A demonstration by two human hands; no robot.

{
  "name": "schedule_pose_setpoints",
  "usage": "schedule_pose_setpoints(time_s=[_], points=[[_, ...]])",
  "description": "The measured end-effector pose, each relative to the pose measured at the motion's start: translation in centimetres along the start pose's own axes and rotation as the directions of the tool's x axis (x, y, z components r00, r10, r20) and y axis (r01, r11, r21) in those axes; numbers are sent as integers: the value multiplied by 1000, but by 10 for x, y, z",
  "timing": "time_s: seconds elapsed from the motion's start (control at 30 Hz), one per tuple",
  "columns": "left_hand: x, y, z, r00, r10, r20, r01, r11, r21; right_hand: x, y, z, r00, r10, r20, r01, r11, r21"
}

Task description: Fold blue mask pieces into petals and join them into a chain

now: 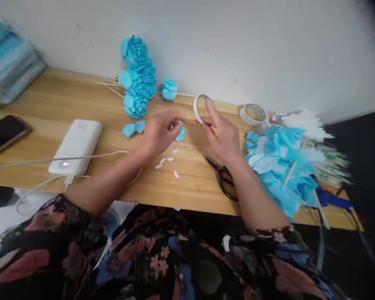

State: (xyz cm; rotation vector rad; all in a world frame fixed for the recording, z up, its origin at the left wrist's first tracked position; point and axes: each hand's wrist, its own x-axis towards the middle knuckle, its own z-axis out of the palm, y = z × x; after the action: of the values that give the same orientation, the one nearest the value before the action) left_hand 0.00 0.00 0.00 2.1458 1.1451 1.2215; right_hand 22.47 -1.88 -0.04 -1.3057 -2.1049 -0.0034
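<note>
1. The left hand is in the middle of the frame, with its fingers bent and the tips pinching the left end of a thin strip.
2. The right hand is just right of the middle. Its fingers grip a roll of tape, which stands on its edge, and the strip runs across to it. I cannot tell what the strip is made of.
3. Blue petals lie under the left hand, and 2 more are just to its left.
4. Below the hands, 5 white paper bits lie on the wooden table.
5. Black scissors lie by the right arm, partly hidden.
6. A bunch of blue flowers is at the upper left of the middle, with 1 small flower beside it.
7. Another tape roll and a heap of blue paper are on the right.
8. A white box with a cord and a black phone are on the left.
</note>
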Motion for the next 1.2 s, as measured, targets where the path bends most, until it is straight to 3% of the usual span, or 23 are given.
schedule_pose_setpoints(time_s=[0.3, 0.73, 0.93, 1.07, 1.2], points=[[-3, 4, 7, 999, 33, 4, -33, 999, -36, -4, -10, 1, 1000, -9, 30, 8, 999, 41], [-2, 6, 6, 995, -73, 72, 81, 990, -115, -5, -7, 9, 993, -112, 37, 113, 993, -44], [-1, 6, 7, 993, -106, 51, 112, 984, -137, -5, -13, 12, 988, -143, 60, 146, 988, -41], [-1, 7, 8, 995, -80, 64, 87, 988, -129, -4, -14, 10, 989, -137, 45, 138, 990, -12], [3, 5, 3, 999, 32, 22, -30, 996, -86, -3, -11, 4, 994, -96, 55, 96, 995, -3]])
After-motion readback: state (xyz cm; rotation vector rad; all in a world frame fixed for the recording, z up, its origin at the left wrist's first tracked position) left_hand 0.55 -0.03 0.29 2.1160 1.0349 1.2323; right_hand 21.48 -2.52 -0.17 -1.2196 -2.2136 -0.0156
